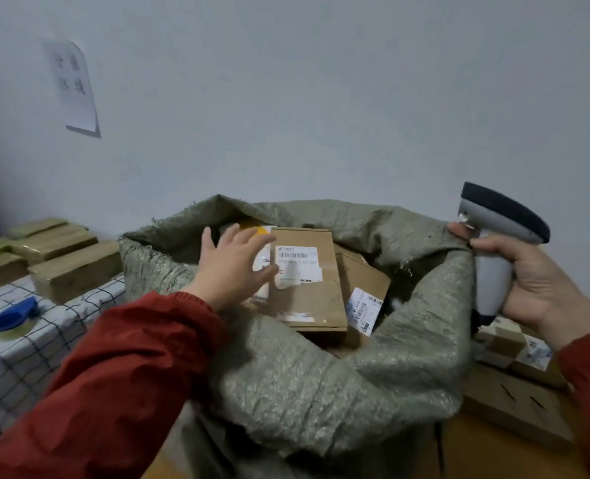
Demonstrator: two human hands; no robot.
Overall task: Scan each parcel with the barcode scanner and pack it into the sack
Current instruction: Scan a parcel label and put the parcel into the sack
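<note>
Woven green sack [321, 392] dead ahead, mouth open, looks nearly full. Top carton [321, 305] lies flat inside, label up, long axis running away from me toward the wall [321, 98]. 2nd carton [362, 281] sits tilted against its right side.

L hand [231, 267] is over the sack mouth, fingers straight and spread, gripping nothing. Palm is over a white/yellow packet [260, 233] wedged at the carton's left edge. Can't tell if touching or just above.

R hand [535, 285] is wrapped round the barcode scanner [501, 219] grip, up by the sack's right rim. Thumb may be on the rim fabric too, not sure.

Next pick, my guess: taped brown parcels [72, 271] on the checked table [45, 357] are off to my left, same side as the free hand, so L is nearer and should fetch. Loose cartons [514, 402] low right sit under R, but R is busy w/ the scanner. Tape roll [10, 319] sits near the table edge, nearer me than those parcels.
</note>
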